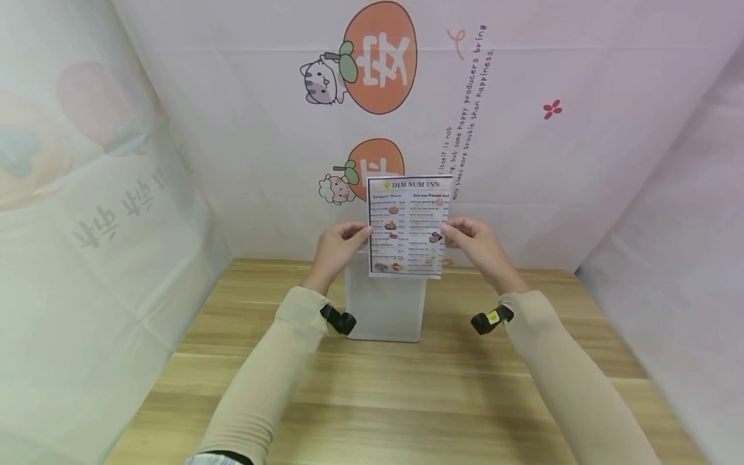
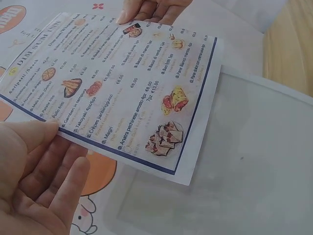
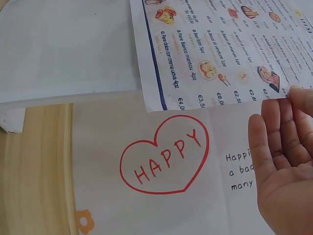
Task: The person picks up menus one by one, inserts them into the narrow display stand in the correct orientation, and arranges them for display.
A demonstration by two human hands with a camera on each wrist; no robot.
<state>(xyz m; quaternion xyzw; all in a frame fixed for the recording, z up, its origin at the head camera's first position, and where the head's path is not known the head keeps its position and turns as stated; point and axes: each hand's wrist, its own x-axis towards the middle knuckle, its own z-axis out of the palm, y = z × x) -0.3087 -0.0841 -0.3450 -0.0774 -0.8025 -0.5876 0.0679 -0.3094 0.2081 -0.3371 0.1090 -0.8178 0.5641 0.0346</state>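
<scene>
A printed menu sheet (image 1: 409,226) headed "DIM SUM INN" is held upright between both hands. The left hand (image 1: 343,248) pinches its left edge between thumb and fingers. At the opposite edge the right hand (image 1: 479,245) pinches it the same way, thumb on the printed face. Behind and below the sheet stands a clear, flat plastic holder (image 1: 385,310) on the table. The menu's lower part overlaps the holder's top in the head view. Up close in the left wrist view, the menu (image 2: 122,98) shows dish pictures and prices, with the holder's panel (image 2: 234,161) beside its bottom edge.
A wood-grain table (image 1: 401,400) spreads under the forearms. Behind it hangs a white printed cloth (image 1: 279,161) with orange fruit drawings and lettering, and similar cloth walls (image 1: 104,258) rise at both sides. A small white piece (image 3: 12,120) shows near the holder in the right wrist view.
</scene>
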